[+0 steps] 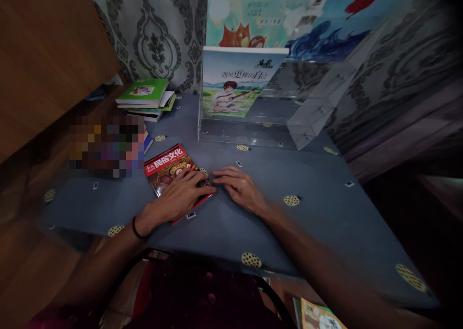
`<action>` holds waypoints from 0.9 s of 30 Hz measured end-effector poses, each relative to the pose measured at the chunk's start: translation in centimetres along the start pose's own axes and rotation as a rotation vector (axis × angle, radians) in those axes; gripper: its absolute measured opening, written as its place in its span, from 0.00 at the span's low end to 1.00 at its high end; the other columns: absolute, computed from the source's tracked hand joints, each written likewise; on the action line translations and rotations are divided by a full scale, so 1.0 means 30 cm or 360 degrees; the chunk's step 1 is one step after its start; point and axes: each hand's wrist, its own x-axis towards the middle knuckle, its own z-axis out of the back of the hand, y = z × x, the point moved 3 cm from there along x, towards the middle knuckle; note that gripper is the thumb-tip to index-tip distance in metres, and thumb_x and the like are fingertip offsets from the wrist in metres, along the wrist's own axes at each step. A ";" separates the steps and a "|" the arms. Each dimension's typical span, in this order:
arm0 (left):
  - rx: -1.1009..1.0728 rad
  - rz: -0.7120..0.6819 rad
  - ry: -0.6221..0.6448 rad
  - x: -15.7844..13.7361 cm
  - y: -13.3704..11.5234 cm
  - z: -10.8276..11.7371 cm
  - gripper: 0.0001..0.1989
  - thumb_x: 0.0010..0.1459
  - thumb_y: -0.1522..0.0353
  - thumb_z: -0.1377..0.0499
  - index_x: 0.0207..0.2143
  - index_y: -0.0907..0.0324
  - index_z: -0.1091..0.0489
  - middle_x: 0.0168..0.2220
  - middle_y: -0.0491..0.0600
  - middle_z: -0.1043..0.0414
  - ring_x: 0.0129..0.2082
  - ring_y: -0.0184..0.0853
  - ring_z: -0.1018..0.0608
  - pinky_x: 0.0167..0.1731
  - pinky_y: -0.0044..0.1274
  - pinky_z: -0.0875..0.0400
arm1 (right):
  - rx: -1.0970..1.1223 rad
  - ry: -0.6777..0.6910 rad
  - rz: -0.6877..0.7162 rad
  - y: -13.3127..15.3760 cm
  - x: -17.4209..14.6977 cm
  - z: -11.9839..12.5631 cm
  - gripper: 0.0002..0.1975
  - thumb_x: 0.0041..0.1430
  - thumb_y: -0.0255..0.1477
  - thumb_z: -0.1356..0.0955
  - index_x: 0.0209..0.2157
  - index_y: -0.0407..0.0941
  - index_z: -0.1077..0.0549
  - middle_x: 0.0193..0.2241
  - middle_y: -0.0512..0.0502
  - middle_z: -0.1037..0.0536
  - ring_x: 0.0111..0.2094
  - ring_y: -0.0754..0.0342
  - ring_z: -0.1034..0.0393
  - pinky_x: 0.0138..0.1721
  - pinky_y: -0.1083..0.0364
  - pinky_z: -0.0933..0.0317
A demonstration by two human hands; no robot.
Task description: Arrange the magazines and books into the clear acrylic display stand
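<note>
On the blue tablecloth (224,235), from the head view, the book (166,169) lies right under the left hand (183,191), the nearer one, open across it. Its long axis runs eleven to five. The right hand (239,188), loosely bent, seemingly empty, has it at nine o'clock. Glossy cover: red band, white characters.

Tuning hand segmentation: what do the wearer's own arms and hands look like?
The left hand and right hand are bare, ungloved. A thin, rounded black band circles the left wrist; none shows on the right wrist. Both forearms are uncovered; a dark maroon fabric sleeve edges in at the lower left. No cables or markings visible.
</note>
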 end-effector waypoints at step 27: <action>0.0213 0.0031 -0.0330 -0.148 -0.087 -0.032 0.26 0.59 0.82 0.46 0.58 0.57 0.29 0.58 0.57 0.28 0.64 0.47 0.33 0.62 0.46 0.38 | -0.0004 0.0079 0.0076 0.042 -0.034 -0.009 0.17 0.64 0.18 0.38 0.43 0.47 0.20 0.45 0.41 0.18 0.48 0.48 0.24 0.49 0.42 0.28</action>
